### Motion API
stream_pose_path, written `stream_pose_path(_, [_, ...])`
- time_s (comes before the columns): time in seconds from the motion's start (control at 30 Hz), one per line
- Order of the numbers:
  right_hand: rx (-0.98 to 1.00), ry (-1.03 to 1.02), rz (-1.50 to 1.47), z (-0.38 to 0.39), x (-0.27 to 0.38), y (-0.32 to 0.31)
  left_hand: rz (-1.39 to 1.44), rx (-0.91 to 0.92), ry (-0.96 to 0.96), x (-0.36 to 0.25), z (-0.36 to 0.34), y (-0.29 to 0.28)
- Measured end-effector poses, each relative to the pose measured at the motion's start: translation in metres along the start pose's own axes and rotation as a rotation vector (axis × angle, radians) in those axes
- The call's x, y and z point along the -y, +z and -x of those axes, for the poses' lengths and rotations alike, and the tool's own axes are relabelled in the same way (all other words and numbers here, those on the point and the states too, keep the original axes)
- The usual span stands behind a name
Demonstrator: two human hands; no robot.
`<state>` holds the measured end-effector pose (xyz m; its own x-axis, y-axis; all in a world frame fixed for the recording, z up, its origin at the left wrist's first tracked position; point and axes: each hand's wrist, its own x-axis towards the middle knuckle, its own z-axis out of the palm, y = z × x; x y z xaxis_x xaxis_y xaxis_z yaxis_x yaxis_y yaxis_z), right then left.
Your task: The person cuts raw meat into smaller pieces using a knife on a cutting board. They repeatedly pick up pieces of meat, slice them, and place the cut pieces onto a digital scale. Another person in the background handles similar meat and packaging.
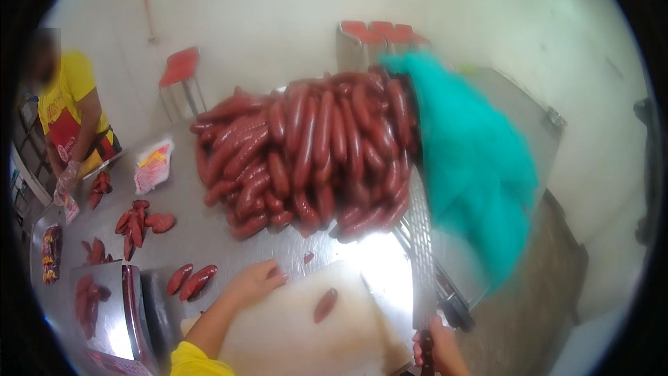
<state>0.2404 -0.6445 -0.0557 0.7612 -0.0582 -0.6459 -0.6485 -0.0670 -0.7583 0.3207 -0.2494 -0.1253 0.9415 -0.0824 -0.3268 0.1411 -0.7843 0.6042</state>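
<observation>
My right hand (pixel 444 351) is wrapped round the dark handle of a large knife (pixel 421 251), its long blade pointing up and away over the table. At the far left edge of a white cutting board (pixel 292 334) is my left hand (pixel 259 282), fingers curled; a reddish bit shows at the fingertips, too small to name. One short sausage piece (pixel 325 305) lies on the board, and a small scrap (pixel 308 257) sits just beyond it. A big heap of dark red sausages (pixel 313 139) fills the table behind, with a teal plastic sheet (pixel 473 174) along its right side.
Two sausage pieces (pixel 198 283) lie left of the board, beside a metal scale (pixel 104 306) with sausages on it. More cut sausages (pixel 137 226) and a plastic package (pixel 153 166) are farther left. A person in yellow (pixel 76 97) stands at the table's left end. Red stools (pixel 182 66) line the wall.
</observation>
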Motion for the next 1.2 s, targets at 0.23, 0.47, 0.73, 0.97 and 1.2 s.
stream_pose_path(0.23, [-0.114,-0.074,-0.066,-0.001,-0.020,-0.028,-0.052,-0.097,-0.272,0.039,0.036,-0.034])
stream_pose_path(0.47, [-0.087,-0.069,-0.055,0.004,-0.004,-0.012,-0.316,-0.476,0.070,0.002,0.048,-0.024])
stream_pose_path(0.73, [-0.078,-0.105,0.057,0.011,-0.001,0.001,-0.283,-0.241,0.649,-0.045,0.003,0.094])
stream_pose_path(0.97, [-0.151,-0.006,-0.060,0.007,-0.007,-0.006,-0.267,-0.327,0.087,0.030,0.021,0.021])
stream_pose_path(1.2, [-0.143,0.021,-0.024,0.000,-0.007,-0.001,-0.315,-0.440,-0.167,0.048,0.022,-0.099])
